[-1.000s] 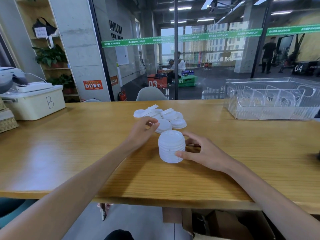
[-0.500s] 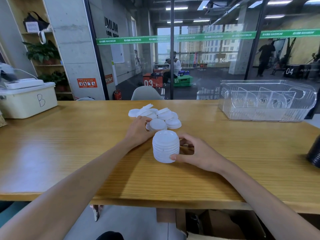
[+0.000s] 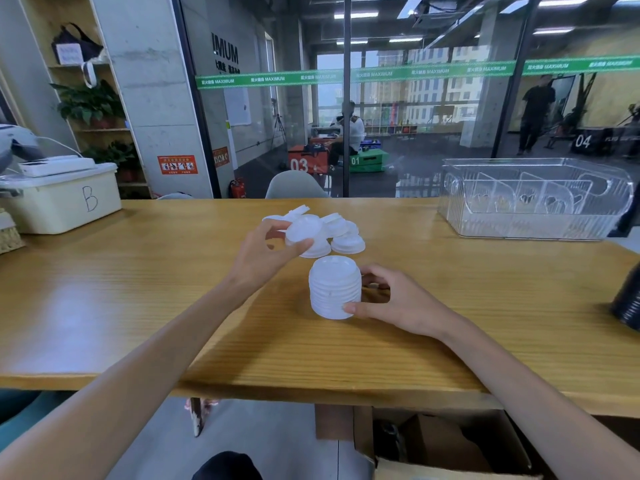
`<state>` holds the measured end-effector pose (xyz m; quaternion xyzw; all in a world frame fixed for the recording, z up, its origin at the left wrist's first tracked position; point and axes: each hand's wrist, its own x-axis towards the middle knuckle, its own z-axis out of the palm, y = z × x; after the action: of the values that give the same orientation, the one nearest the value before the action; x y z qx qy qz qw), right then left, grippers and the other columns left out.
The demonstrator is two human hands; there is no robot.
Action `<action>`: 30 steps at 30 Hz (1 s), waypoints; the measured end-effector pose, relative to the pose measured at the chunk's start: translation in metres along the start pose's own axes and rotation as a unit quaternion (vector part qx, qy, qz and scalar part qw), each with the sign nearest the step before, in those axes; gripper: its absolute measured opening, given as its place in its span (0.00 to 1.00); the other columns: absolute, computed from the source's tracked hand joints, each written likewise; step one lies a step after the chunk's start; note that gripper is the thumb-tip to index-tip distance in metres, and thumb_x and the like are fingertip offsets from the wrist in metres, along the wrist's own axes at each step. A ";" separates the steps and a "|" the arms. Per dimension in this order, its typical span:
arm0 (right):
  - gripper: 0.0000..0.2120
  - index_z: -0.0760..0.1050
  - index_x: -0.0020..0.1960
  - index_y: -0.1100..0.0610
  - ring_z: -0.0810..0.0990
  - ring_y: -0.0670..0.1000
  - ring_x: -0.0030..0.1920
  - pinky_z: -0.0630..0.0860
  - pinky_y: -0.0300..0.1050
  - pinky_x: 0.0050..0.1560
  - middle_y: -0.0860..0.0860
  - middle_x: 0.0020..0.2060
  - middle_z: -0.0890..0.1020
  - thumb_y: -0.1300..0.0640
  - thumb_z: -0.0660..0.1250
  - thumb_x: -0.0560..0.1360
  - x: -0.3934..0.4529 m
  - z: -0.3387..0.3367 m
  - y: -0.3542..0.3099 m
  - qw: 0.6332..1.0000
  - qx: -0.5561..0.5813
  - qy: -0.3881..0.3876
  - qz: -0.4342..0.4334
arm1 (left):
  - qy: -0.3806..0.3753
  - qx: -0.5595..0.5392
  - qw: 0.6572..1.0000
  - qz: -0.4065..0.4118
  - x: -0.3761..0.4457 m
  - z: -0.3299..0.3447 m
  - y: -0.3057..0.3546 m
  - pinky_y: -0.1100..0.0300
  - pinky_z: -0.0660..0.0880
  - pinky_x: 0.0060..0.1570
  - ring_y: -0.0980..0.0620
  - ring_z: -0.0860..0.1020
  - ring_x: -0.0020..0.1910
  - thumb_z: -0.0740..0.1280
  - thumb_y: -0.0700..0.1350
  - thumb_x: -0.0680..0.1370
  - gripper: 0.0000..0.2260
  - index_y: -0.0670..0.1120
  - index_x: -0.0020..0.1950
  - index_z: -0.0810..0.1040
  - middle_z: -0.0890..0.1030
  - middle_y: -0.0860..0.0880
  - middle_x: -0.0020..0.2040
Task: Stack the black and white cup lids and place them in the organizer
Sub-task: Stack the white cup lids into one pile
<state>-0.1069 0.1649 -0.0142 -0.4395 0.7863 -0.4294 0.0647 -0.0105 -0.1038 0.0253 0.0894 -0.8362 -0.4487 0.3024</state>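
Note:
A stack of several white cup lids (image 3: 334,287) stands on the wooden table (image 3: 138,289) at the centre. My right hand (image 3: 391,301) holds the stack from its right side, thumb at the base and fingers curled behind. My left hand (image 3: 265,254) pinches a single white lid (image 3: 303,230), lifted above the table just left of and behind the stack. A pile of loose white lids (image 3: 341,235) lies behind it. A stack of black lids (image 3: 628,303) shows at the right edge. The clear plastic organizer (image 3: 535,199) with dividers stands at the back right.
A cream box marked B (image 3: 65,199) sits at the back left with a white device on top. A woven basket (image 3: 8,235) is at the far left edge. A glass wall runs behind the table. An open cardboard box (image 3: 443,445) lies under the table.
My left hand has picked one white lid off the loose pile and raised it above the table. My right hand stays on the white stack.

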 end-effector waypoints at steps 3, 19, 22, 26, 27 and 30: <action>0.28 0.79 0.68 0.43 0.79 0.37 0.66 0.72 0.40 0.69 0.37 0.63 0.84 0.41 0.82 0.71 -0.001 0.000 0.000 1.000 0.004 0.001 0.001 | -0.022 -0.014 0.999 0.023 -0.020 -0.001 0.010 0.60 0.75 0.63 0.63 0.80 0.64 0.81 0.60 0.74 0.22 0.55 0.64 0.81 0.83 0.62 0.63; 0.29 0.78 0.69 0.42 0.79 0.40 0.68 0.73 0.48 0.74 0.40 0.64 0.84 0.39 0.81 0.71 0.000 0.000 0.000 1.000 0.006 -0.002 -0.011 | -0.129 -0.006 0.990 0.048 -0.040 0.016 0.012 0.57 0.74 0.64 0.65 0.79 0.64 0.78 0.69 0.66 0.33 0.58 0.68 0.82 0.84 0.64 0.64; 0.29 0.78 0.69 0.43 0.79 0.39 0.68 0.73 0.48 0.74 0.40 0.64 0.84 0.40 0.81 0.71 0.000 0.000 0.002 1.000 0.005 0.000 -0.012 | -0.131 0.002 0.991 0.042 -0.040 0.017 0.013 0.58 0.74 0.62 0.66 0.79 0.63 0.77 0.68 0.66 0.32 0.58 0.67 0.82 0.84 0.67 0.62; 0.28 0.78 0.70 0.44 0.79 0.39 0.68 0.73 0.48 0.75 0.40 0.63 0.84 0.43 0.81 0.73 0.001 0.000 0.002 1.000 0.001 -0.003 -0.012 | -0.138 0.009 0.990 0.036 -0.041 0.019 0.015 0.59 0.74 0.61 0.68 0.78 0.62 0.78 0.64 0.70 0.29 0.57 0.69 0.81 0.83 0.64 0.63; 0.27 0.78 0.69 0.45 0.79 0.39 0.68 0.73 0.48 0.74 0.40 0.63 0.84 0.43 0.81 0.73 0.001 0.000 0.003 1.000 0.001 -0.002 -0.013 | -0.140 0.011 0.989 0.034 -0.041 0.019 0.014 0.59 0.73 0.61 0.68 0.78 0.62 0.79 0.63 0.72 0.28 0.56 0.69 0.81 0.83 0.63 0.64; 0.27 0.79 0.68 0.45 0.80 0.39 0.67 0.73 0.49 0.74 0.40 0.63 0.84 0.43 0.81 0.73 0.001 0.000 0.004 1.000 -0.001 0.000 -0.011 | -0.148 0.021 0.988 0.031 -0.040 0.019 0.014 0.58 0.73 0.62 0.68 0.78 0.63 0.80 0.59 0.75 0.25 0.57 0.70 0.81 0.83 0.63 0.64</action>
<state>-0.1099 0.1645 -0.0165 -0.4481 0.7818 -0.4294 0.0603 0.0117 -0.0654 0.0119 0.0029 -0.8834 -0.4296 0.1872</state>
